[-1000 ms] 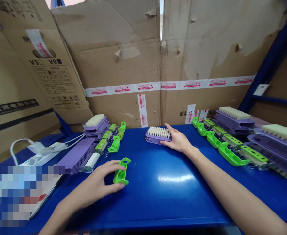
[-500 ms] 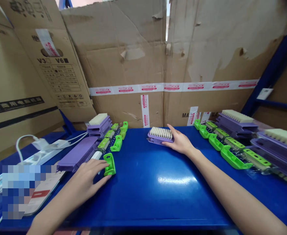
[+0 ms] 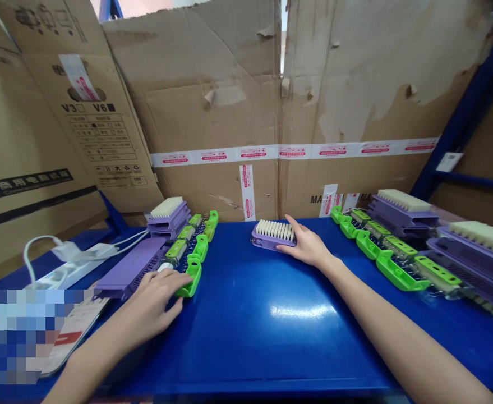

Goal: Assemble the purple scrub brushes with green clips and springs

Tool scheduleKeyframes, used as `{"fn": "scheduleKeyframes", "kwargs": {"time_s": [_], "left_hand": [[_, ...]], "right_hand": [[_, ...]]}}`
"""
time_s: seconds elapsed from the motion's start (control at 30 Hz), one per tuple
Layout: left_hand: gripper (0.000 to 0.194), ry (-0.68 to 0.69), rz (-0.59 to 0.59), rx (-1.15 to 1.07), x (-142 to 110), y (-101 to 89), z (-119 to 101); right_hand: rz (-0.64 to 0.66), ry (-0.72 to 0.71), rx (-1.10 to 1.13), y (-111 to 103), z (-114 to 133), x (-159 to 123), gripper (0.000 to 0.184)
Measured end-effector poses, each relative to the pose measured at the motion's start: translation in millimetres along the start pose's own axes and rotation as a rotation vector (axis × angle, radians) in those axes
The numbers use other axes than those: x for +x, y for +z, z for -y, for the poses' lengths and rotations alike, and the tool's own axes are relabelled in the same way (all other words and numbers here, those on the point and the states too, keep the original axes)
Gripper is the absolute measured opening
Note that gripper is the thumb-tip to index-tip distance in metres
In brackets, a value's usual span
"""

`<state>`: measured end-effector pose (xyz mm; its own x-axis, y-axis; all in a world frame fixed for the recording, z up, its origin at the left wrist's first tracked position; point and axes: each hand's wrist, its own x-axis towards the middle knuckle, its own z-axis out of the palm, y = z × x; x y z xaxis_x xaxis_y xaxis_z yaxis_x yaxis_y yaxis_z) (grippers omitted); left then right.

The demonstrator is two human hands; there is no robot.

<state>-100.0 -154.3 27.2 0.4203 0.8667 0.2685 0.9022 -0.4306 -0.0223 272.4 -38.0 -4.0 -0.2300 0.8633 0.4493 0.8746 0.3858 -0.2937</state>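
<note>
My right hand (image 3: 307, 244) is closed around the near-right end of a purple brush-like piece (image 3: 273, 234) with rows of off-white bristles facing up, at the back middle of the table. At the left, my left hand (image 3: 160, 294) has its fingers on a bright green curved plastic piece (image 3: 194, 276). The thumb is at the piece's near end. Beyond it, another green plastic piece (image 3: 201, 248) continues the left row. Beside that row are green-topped blocks (image 3: 176, 250) and springs. A small white item (image 3: 166, 267) is partly hidden by my left hand.
Purple housings (image 3: 134, 266) and a bristle-topped purple stack (image 3: 168, 216) stand left. A white power strip (image 3: 75, 266) with cables lies beyond a partly blurred flat device (image 3: 73, 336). On the right are more green pieces (image 3: 397, 272) and purple stacks (image 3: 477, 252). Cardboard (image 3: 216, 112) walls the back.
The green piece under my left hand has turned and shifted slightly right and back, closer to its row. My left thumb has drawn back a little. My right hand keeps the purple brush-like piece in place.
</note>
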Motion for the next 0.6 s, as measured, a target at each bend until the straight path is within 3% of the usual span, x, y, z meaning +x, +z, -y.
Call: {"fn": "scheduleKeyframes", "kwargs": {"time_s": [0.4,0.5,0.6], "left_hand": [[0.035,0.039,-0.035,0.057,5,12.0,19],[0.038,0.101,-0.074,0.052,4,4.7,12],[0.036,0.16,-0.144,0.028,14,-8.8,-11]], "right_hand": [[0.027,0.018,-0.004,-3,4,-1,0.091],[0.034,0.025,0.006,-4,4,-1,0.091],[0.031,0.019,0.021,-3,3,0,0.091]]}}
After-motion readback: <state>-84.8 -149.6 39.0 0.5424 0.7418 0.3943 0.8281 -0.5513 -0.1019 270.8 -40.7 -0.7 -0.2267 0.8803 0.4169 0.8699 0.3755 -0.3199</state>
